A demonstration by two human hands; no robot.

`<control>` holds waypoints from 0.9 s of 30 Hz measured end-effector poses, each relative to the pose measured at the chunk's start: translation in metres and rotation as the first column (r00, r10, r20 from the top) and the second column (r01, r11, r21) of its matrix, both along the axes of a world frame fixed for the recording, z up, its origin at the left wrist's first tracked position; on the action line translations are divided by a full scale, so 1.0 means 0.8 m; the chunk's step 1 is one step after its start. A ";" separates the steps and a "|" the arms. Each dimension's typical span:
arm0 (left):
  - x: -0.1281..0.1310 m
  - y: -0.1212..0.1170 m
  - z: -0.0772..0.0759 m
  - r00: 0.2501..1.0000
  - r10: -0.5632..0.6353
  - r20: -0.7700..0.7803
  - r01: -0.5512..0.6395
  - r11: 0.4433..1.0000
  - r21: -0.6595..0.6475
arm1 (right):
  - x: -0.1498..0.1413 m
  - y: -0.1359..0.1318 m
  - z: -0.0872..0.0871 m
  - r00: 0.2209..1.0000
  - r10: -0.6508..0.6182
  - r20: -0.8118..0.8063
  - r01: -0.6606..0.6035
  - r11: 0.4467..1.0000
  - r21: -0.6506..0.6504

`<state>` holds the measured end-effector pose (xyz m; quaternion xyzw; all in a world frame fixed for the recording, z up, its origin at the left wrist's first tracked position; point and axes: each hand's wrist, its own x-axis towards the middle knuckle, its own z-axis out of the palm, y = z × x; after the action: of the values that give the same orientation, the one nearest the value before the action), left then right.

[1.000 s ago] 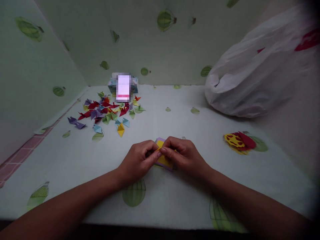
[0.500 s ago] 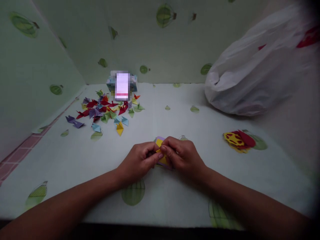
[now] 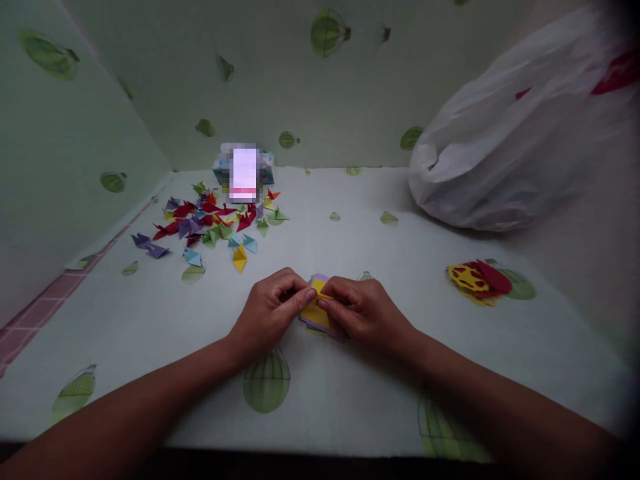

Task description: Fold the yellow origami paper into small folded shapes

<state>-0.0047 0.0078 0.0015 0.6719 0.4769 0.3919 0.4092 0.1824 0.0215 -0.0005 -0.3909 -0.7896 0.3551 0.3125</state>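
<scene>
My left hand [image 3: 275, 303] and my right hand [image 3: 367, 308] meet at the near middle of the table. Thumb and forefinger of each are closed in a pinch on a small piece of yellow origami paper [image 3: 319, 297], mostly hidden by the fingers. Right beneath lies a small stack of square paper [image 3: 316, 317], yellow on top with a purple edge showing. Beyond my left hand, a loose pile of folded paper cranes [image 3: 193, 220] in red, purple, green, blue and yellow spreads over the table. Nearest to me in that pile is a yellow crane [image 3: 240, 259].
A tissue box [image 3: 269, 170] stands behind the cranes, with a blurred bright screen [image 3: 245, 175] before it. At the right back rests a bulging white plastic bag [image 3: 480, 160]. Yellow and red cut-out pieces [image 3: 477, 281] lie nearer on the right. Green balloon-patterned walls [image 3: 280, 80] enclose the table.
My left hand has shifted slightly left and up, and its fingertips are farther from the right's. More of the yellow paper and stack shows between my hands. The cranes and bag stay put.
</scene>
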 end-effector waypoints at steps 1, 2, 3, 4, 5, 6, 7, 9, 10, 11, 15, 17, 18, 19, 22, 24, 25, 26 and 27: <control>-0.001 0.000 0.001 1.000 -0.001 -0.009 0.001 1.000 0.011 | 0.000 0.000 0.000 1.000 0.011 -0.019 -0.012 1.000 -0.027; -0.001 0.000 0.002 1.000 0.000 -0.005 0.000 1.000 0.010 | 0.000 0.001 0.000 0.999 0.011 -0.050 -0.014 0.998 -0.063; -0.001 0.000 0.002 1.000 0.005 0.007 -0.005 1.000 -0.002 | 0.000 0.002 0.000 0.996 0.002 -0.085 -0.010 0.995 -0.098; -0.001 0.000 0.002 1.000 0.012 0.023 -0.011 1.000 -0.020 | 0.001 0.002 -0.001 0.993 -0.017 -0.117 0.002 0.992 -0.123; -0.001 0.000 0.002 0.999 0.016 0.044 -0.014 0.999 -0.046 | 0.001 0.003 -0.001 0.991 -0.030 -0.134 0.010 0.990 -0.142; -0.001 0.000 0.001 0.997 0.018 0.071 -0.012 0.997 -0.080 | 0.002 0.003 -0.001 0.990 -0.039 -0.136 0.019 0.990 -0.143; 0.000 0.000 0.000 0.995 0.014 0.103 -0.002 0.993 -0.115 | 0.003 0.003 -0.001 0.991 -0.047 -0.125 0.031 0.991 -0.126; 0.001 -0.001 -0.001 0.987 -0.004 0.160 0.033 0.984 -0.177 | 0.004 0.002 -0.001 0.993 -0.060 -0.097 0.052 0.996 -0.079; 0.001 -0.001 -0.001 0.983 -0.013 0.182 0.050 0.979 -0.198 | 0.004 0.002 -0.002 0.993 -0.066 -0.100 0.060 0.996 -0.069; 0.002 -0.001 -0.002 0.979 -0.015 0.203 0.059 0.975 -0.213 | 0.004 0.001 -0.002 0.991 -0.073 -0.117 0.064 0.995 -0.078; 0.002 -0.003 -0.003 0.954 0.069 0.291 0.011 0.965 -0.263 | 0.001 0.002 -0.006 0.965 -0.073 -0.253 0.004 0.964 -0.265; 0.003 -0.003 -0.004 0.942 0.103 0.319 -0.010 0.960 -0.280 | 0.000 0.003 -0.007 0.955 -0.065 -0.290 -0.044 0.934 -0.353; 0.003 -0.003 -0.005 0.940 0.105 0.326 -0.009 0.959 -0.285 | -0.001 0.003 -0.008 0.953 -0.065 -0.295 -0.054 0.925 -0.377; 0.004 -0.002 -0.006 0.938 0.100 0.331 0.000 0.957 -0.289 | -0.001 0.003 -0.008 0.955 -0.070 -0.288 -0.047 0.924 -0.381; 0.005 -0.002 -0.006 0.944 0.049 0.326 0.056 0.951 -0.305 | -0.001 0.002 -0.007 0.966 -0.118 -0.229 0.046 0.954 -0.297; 0.005 -0.002 -0.007 0.950 0.013 0.313 0.090 0.946 -0.312 | 0.000 0.002 -0.006 0.971 -0.140 -0.195 0.096 0.971 -0.221; 0.005 -0.002 -0.007 0.952 0.002 0.305 0.098 0.944 -0.314 | 0.000 0.002 -0.006 0.975 -0.134 -0.177 0.100 0.978 -0.185; 0.005 -0.003 -0.006 0.956 -0.003 0.294 0.099 0.945 -0.312 | 0.000 0.003 -0.005 0.980 -0.116 -0.159 0.093 0.985 -0.146; 0.005 -0.003 -0.006 0.960 -0.003 0.280 0.093 0.946 -0.309 | 0.000 0.003 -0.004 0.986 -0.092 -0.141 0.078 0.992 -0.104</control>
<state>-0.0004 0.0053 -0.0036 0.5473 0.4557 0.3890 0.5844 0.1824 0.0235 -0.0037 -0.4122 -0.7289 0.4074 0.3644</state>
